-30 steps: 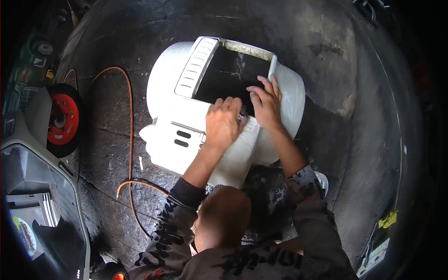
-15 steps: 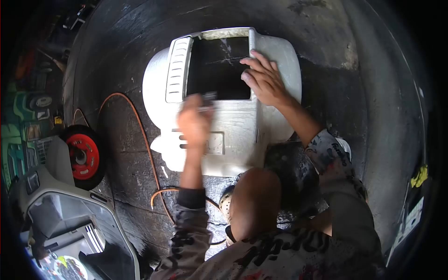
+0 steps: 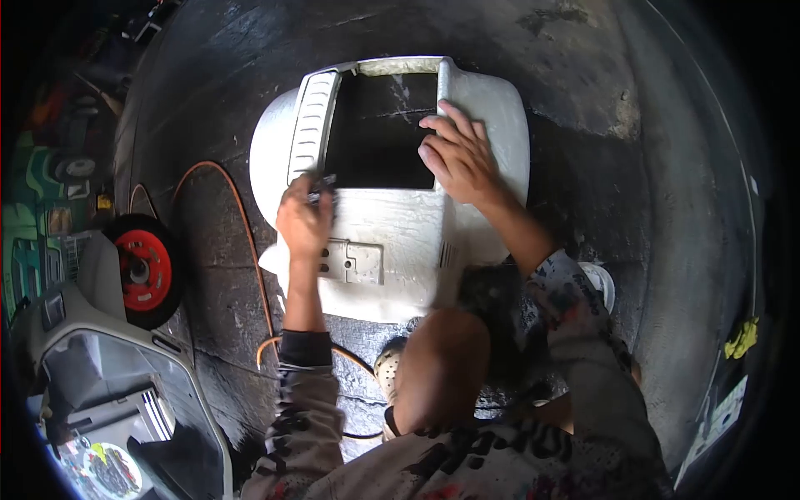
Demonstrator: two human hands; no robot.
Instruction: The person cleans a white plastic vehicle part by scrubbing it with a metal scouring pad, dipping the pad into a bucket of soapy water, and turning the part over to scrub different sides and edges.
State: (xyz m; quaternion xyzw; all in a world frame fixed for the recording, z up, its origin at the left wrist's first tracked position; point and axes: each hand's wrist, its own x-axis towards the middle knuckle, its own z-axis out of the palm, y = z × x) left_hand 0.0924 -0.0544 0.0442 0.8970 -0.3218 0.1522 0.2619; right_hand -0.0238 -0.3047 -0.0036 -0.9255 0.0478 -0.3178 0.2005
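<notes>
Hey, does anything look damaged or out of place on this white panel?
The white panel looks dull and scuffed below its opening, and the opening's top rim is rough and yellowish. Nothing looks spilled.

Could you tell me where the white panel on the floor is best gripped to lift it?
Likely the ribbed bar left of the opening, from above, fingers hooking through: the white panel lies flat, and that cut-out offers a free edge.

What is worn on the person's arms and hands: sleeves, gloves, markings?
No gloves on the left hand or right hand. The left sleeve and right sleeve are grey with dark printed markings, pushed up the forearms; the left ends in a dark cuff.
</notes>
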